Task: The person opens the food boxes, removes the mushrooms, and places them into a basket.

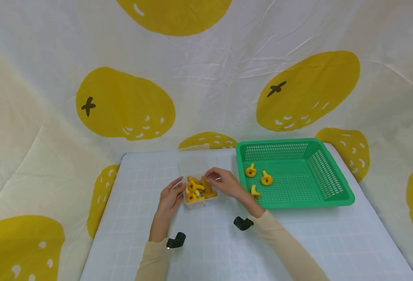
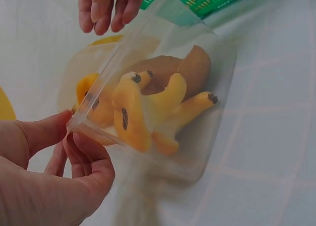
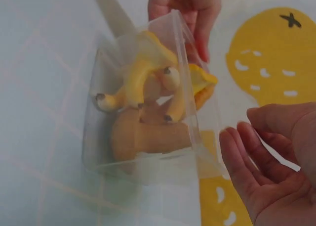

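A clear plastic box (image 1: pixel 202 203) stands on the table, filled with yellow toy mushrooms (image 1: pixel 191 186) and brown toy mushrooms (image 1: pixel 209 194). Its clear lid (image 1: pixel 193 159) is folded back behind it. My left hand (image 1: pixel 169 198) is at the box's left side; in the left wrist view the thumb and fingers pinch the rim at a corner. Over the right side of the box is my right hand (image 1: pixel 225 181), nothing in its grasp. In the right wrist view its fingers (image 3: pixel 247 152) are loosely bent beside the rim, thumb apart from them.
To the right of the box stands a green plastic basket (image 1: pixel 297 205) with 3 yellow toy mushrooms (image 1: pixel 266 178) along its left side. A pale checked cloth (image 1: pixel 206 249) covers the table. Behind hangs a white curtain (image 1: pixel 210 97) with large yellow fruit prints.
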Tool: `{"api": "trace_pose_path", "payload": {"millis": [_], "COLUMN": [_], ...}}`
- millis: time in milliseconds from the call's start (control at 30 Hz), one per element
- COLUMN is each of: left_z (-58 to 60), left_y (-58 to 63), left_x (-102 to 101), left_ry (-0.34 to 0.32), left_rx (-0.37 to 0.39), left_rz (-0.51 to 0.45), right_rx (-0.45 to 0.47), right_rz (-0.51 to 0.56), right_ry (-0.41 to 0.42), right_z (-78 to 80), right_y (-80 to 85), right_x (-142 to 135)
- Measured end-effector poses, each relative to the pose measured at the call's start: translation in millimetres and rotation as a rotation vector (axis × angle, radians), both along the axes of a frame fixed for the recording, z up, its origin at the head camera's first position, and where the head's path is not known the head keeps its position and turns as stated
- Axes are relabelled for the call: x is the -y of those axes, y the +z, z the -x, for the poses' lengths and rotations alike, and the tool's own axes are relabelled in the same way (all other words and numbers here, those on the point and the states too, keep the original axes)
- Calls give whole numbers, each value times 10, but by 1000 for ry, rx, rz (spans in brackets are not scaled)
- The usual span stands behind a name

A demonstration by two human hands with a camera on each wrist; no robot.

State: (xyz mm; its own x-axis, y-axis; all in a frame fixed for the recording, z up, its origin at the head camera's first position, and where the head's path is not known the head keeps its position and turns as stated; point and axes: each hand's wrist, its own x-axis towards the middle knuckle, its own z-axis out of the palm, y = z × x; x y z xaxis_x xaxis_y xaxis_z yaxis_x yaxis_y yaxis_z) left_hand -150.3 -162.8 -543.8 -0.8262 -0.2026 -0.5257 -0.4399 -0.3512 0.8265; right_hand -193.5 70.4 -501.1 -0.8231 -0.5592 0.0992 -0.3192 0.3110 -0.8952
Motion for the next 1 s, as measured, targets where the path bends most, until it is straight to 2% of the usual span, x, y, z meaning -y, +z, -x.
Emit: {"api": "trace_pose_path", "payload": {"millis": [167,400,600,1000], "left_z": [6,4,19,-13], "left_y": [18,5,-32,-19], "left_x": [1,11,10,0], "left_ry": [-6,8,7,2], "left_rx": [7,-2,-15,-28], "left_rz": [13,6,-17,-24], "right_rx": [20,-36,-40,-49], "right_rz": [-11,-51,-51,-122], "right_ry": [0,18,31,-53], "right_z": [-4,-4,-10,-67], "right_y": [-51,-155,-205,-132], "right_x": [158,330,415,510]}}
